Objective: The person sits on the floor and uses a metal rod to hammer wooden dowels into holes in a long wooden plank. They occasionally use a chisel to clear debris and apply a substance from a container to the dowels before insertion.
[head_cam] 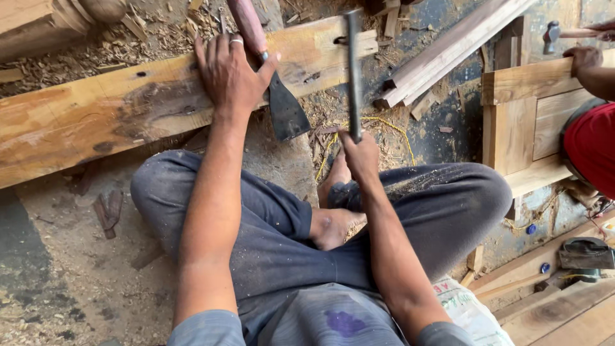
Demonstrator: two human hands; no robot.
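I sit cross-legged on a dusty floor. My left hand lies flat on a long wooden plank that runs across in front of me. A ring is on one finger. Beside that hand a broad chisel with a reddish wooden handle rests blade-down over the plank's edge. My right hand grips a dark metal hammer by its long handle, with the head up near the plank's far right end.
Wood chips and shavings cover the ground behind the plank. Another person in a red shirt holds a hammer over a panelled wooden frame at right. Moulded timber lies diagonally; more boards lie at lower right.
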